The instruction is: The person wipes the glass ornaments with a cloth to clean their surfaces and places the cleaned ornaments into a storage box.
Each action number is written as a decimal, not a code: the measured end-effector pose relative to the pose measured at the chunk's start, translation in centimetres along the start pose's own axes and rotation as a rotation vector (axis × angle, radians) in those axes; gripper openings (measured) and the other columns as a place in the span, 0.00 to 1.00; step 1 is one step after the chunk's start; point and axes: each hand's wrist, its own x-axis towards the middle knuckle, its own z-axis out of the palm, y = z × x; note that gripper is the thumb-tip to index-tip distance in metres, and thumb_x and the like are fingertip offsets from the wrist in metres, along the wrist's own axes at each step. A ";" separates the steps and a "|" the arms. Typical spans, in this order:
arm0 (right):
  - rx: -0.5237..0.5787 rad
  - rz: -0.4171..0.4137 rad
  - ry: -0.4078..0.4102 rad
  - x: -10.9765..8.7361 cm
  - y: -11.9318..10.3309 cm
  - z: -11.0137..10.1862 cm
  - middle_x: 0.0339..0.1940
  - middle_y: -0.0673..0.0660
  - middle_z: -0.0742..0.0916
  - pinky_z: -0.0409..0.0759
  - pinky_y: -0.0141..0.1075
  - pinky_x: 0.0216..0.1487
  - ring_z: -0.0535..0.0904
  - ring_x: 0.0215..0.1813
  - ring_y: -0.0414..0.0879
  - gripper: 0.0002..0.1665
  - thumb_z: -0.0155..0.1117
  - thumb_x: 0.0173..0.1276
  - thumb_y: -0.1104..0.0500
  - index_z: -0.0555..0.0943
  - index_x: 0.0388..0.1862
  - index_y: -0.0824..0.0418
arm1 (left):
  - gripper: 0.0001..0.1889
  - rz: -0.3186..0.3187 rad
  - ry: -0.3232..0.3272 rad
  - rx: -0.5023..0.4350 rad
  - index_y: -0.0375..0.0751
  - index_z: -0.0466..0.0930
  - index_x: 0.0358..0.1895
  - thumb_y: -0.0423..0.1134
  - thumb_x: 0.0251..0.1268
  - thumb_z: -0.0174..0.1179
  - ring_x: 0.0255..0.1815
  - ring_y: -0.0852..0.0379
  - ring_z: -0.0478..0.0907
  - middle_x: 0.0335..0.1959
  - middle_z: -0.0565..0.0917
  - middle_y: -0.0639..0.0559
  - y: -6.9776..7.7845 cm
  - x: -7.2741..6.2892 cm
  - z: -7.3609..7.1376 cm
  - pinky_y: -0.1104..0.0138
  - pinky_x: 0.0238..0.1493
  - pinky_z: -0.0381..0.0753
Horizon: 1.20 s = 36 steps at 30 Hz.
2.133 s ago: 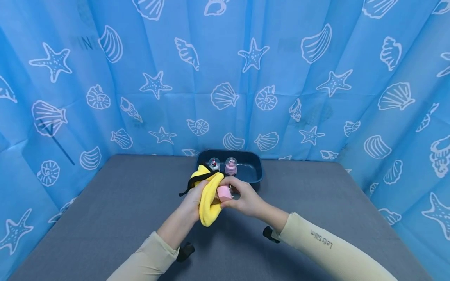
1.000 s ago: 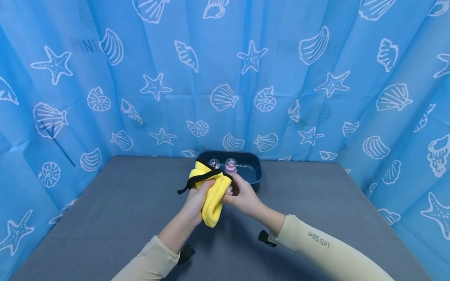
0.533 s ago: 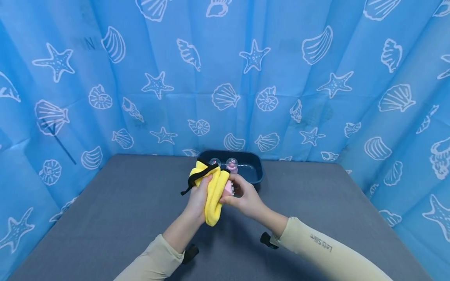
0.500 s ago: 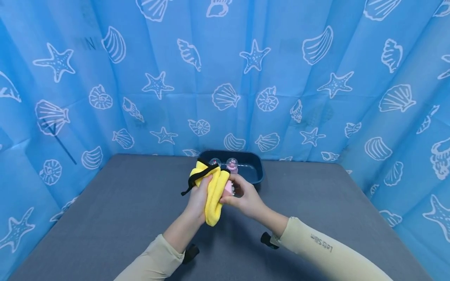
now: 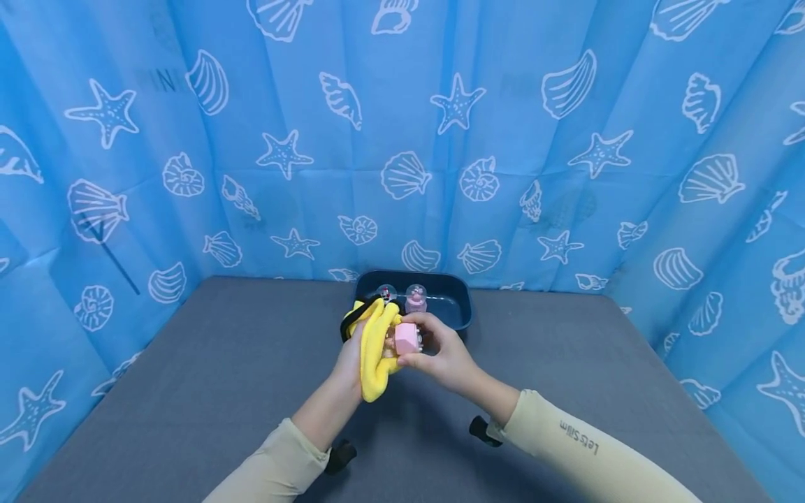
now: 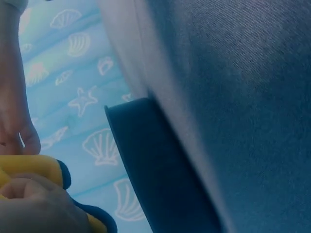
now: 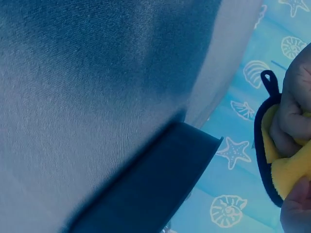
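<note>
My left hand grips a bunched yellow cloth with black edging. Between the two hands is a small snow globe, tipped on its side, its pink faceted base showing. Its clear dome points left into the cloth and is partly covered. Thumb and fingers of my right hand pinch the base from the right. In the left wrist view, the cloth lies in the left hand, with the globe out of sight. The right wrist view shows the cloth's dark hem and loop.
A dark blue tray stands at the back of the grey table, just behind the hands. In it are a pink snow globe and another globe with a red-and-black figure, partly hidden by cloth. A blue shell-print curtain surrounds the table.
The cloth covered most of the globe a second ago; it has since shifted left and opened, so the pink base and part of the dome show. Both hands stay at nearly the same spot.
</note>
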 end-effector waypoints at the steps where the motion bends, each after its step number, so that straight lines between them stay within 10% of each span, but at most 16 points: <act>1: 0.012 0.006 -0.002 0.0 0.0 0.0 0.53 0.63 0.78 0.80 0.35 0.47 0.75 0.47 0.53 0.30 0.72 0.61 0.63 0.71 0.59 0.67 | 0.28 -0.006 0.012 -0.007 0.35 0.68 0.62 0.57 0.74 0.48 0.44 0.60 0.78 0.46 0.79 0.50 0.0 0.0 0.0 0.71 0.50 0.79; 15: 0.085 0.105 -0.042 0.1 0.2 -0.1 0.56 0.67 0.76 0.80 0.32 0.46 0.75 0.46 0.50 0.38 0.64 0.70 0.55 0.61 0.71 0.70 | 0.16 -0.030 0.108 0.112 0.37 0.73 0.48 0.49 0.76 0.49 0.24 0.65 0.73 0.25 0.76 0.57 -0.6 0.1 0.1 0.78 0.30 0.74; 23: 0.032 0.166 0.046 0.6 -0.1 -1.0 0.50 0.65 0.80 0.79 0.30 0.40 0.75 0.39 0.49 0.32 0.68 0.63 0.66 0.67 0.63 0.70 | 0.39 -0.081 -0.085 0.038 0.39 0.63 0.66 0.68 0.64 0.52 0.44 0.60 0.80 0.49 0.77 0.51 0.3 0.5 -0.8 0.69 0.50 0.79; 30: -0.019 0.137 -0.020 0.8 -0.1 -1.0 0.50 0.64 0.80 0.79 0.32 0.40 0.75 0.39 0.50 0.33 0.70 0.63 0.63 0.68 0.64 0.69 | 0.38 -0.014 -0.102 0.213 0.35 0.63 0.67 0.65 0.69 0.50 0.47 0.61 0.79 0.52 0.76 0.48 0.0 0.5 -0.9 0.67 0.54 0.77; 36: 0.121 0.238 0.082 0.7 0.1 -0.1 0.52 0.65 0.81 0.79 0.30 0.43 0.76 0.43 0.49 0.37 0.69 0.64 0.62 0.65 0.68 0.70 | 0.36 -0.045 -0.107 -0.057 0.38 0.57 0.72 0.62 0.72 0.45 0.58 0.55 0.74 0.65 0.67 0.44 -0.6 0.1 0.5 0.65 0.60 0.73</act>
